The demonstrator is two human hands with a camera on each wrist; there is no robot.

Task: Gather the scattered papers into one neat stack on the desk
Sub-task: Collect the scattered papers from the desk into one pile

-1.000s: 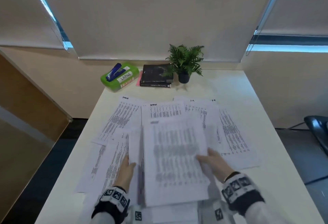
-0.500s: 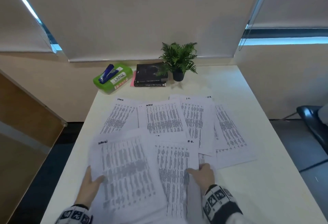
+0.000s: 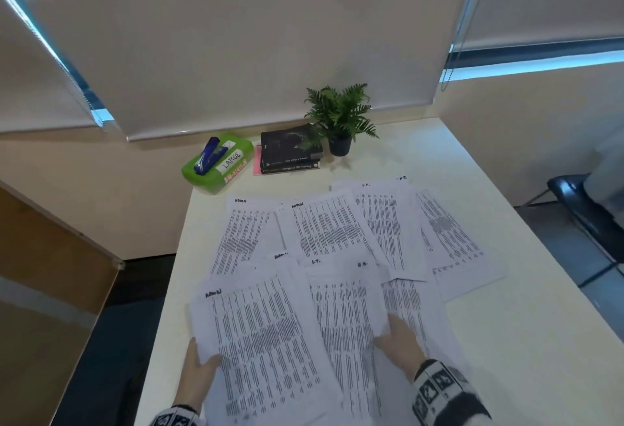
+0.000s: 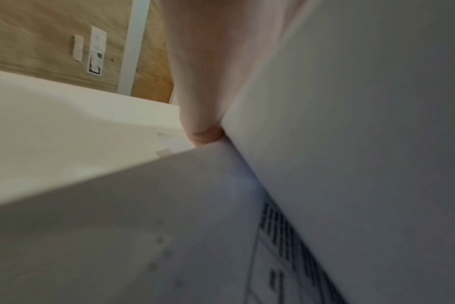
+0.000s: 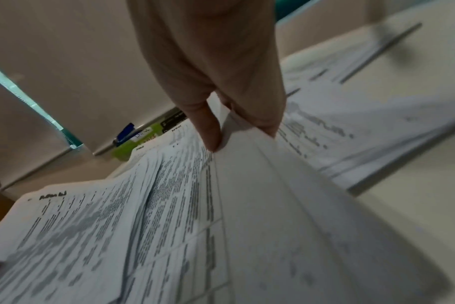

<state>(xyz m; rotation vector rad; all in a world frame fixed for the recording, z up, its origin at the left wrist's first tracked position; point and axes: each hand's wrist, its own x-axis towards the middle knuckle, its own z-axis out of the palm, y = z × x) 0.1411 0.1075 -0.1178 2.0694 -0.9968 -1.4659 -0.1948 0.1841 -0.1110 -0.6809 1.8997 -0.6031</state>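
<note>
Printed paper sheets lie scattered and overlapping across the white desk (image 3: 513, 341). My left hand (image 3: 198, 370) grips the left edge of a top sheet (image 3: 263, 351) at the near left, thumb on top. In the left wrist view the fingers (image 4: 208, 86) press against that sheet (image 4: 351, 123). My right hand (image 3: 397, 341) pinches the right edge of the middle sheet (image 3: 344, 321). The right wrist view shows my right hand (image 5: 240, 137) with its thumb on top of the sheet (image 5: 260, 205) and its fingers under it. Several more sheets (image 3: 327, 226) lie farther back and to the right (image 3: 449, 243).
At the desk's far end stand a green box (image 3: 233, 168) with a blue stapler (image 3: 206, 155) on it, a stack of dark books (image 3: 290, 152) and a small potted plant (image 3: 341, 118). A dark chair (image 3: 587, 202) is off the right side. The desk's left edge drops beside my left hand.
A second ago both hands held one sheet at the centre. The left hand has carried it to the near left. The right hand has taken hold of the middle sheet's edge.
</note>
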